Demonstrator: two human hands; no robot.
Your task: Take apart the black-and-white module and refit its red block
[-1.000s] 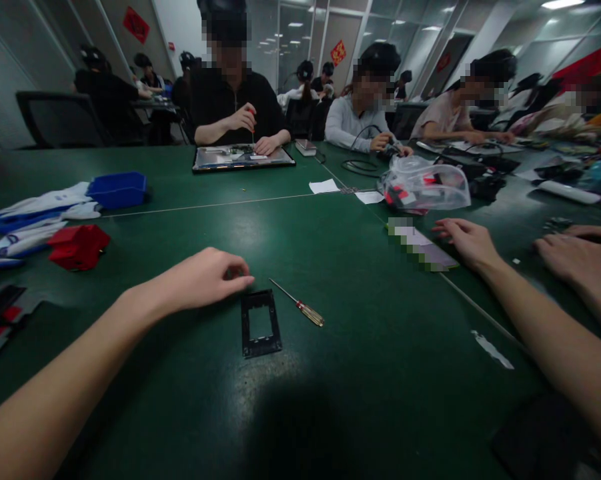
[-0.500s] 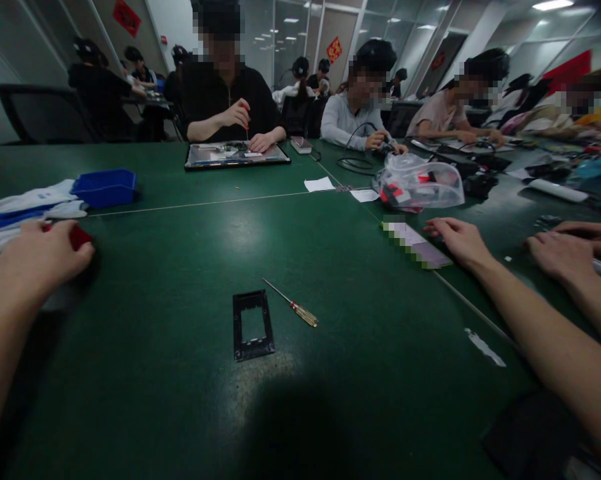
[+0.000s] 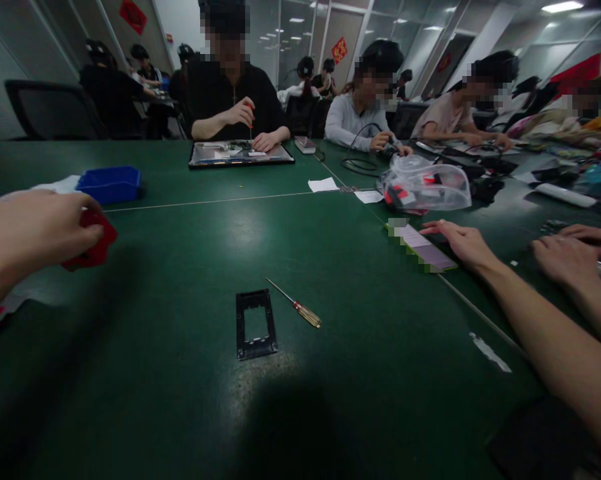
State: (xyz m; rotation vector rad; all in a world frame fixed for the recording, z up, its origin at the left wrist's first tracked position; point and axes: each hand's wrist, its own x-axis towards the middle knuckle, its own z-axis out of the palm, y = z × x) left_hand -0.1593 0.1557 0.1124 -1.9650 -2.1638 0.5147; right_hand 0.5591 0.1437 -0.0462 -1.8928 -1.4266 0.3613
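Observation:
At the left, my left hand (image 3: 45,230) grips a small red box-shaped object (image 3: 96,240) and holds it over the table. I cannot make out what kind of object it is. My right hand (image 3: 457,241) rests open at the right, fingers stretched out, beside a flat green-edged slab (image 3: 427,248) that is partly blurred out. Its fingertips lie at the slab's far edge; touching or not, I cannot tell. Between my hands a black rectangular frame (image 3: 240,327) with a cut-out middle lies flat. Next to it is a screwdriver (image 3: 306,313) with a yellowish clear handle.
Behind my left hand stands a blue tray (image 3: 110,185) near white cloth. A clear plastic bag (image 3: 427,183) with red and black items sits at the back right. Another person's hands (image 3: 570,257) rest at the right. Across the table a person works on an opened flat panel (image 3: 240,159).
My left hand has lifted the red object away from the white-and-blue cloth and moved slightly right. My right hand, the frame and the screwdriver stay in place; the view has shifted slightly.

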